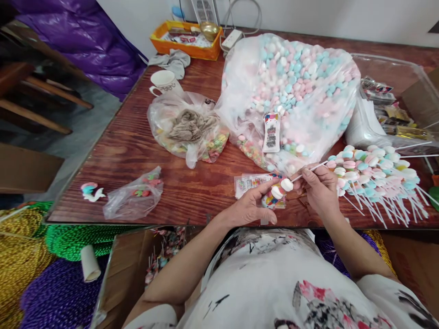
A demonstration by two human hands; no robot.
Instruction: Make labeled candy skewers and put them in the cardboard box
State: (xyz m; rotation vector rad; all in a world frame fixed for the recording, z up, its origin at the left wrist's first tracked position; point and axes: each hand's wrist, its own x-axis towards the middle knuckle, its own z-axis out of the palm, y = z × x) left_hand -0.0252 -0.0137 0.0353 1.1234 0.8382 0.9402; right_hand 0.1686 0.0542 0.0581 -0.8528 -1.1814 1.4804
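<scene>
My right hand (317, 185) pinches a thin white stick (307, 172) between thumb and fingers. At the stick's lower left end sit white, macaron-shaped pieces (286, 184). My left hand (252, 205) lies beside them, its thumb spread away from the index finger, which reaches close to the white pieces. Printed clear packets (250, 182) lie flat at its fingertips, and a colourful printed part (279, 201) shows between thumb and index finger. Right of my right hand is a heap of pastel macaron-shaped sticks (372, 167), their white stems pointing toward me.
A big clear bag of pastel pieces (295, 87) fills the back, with a stack of printed cards (272, 132) on it. A smaller bag (161, 121), a mug (166, 82), an orange tray (187, 49) and a clear bin (394, 64) stand around. Bead strands (61, 292) hang below left.
</scene>
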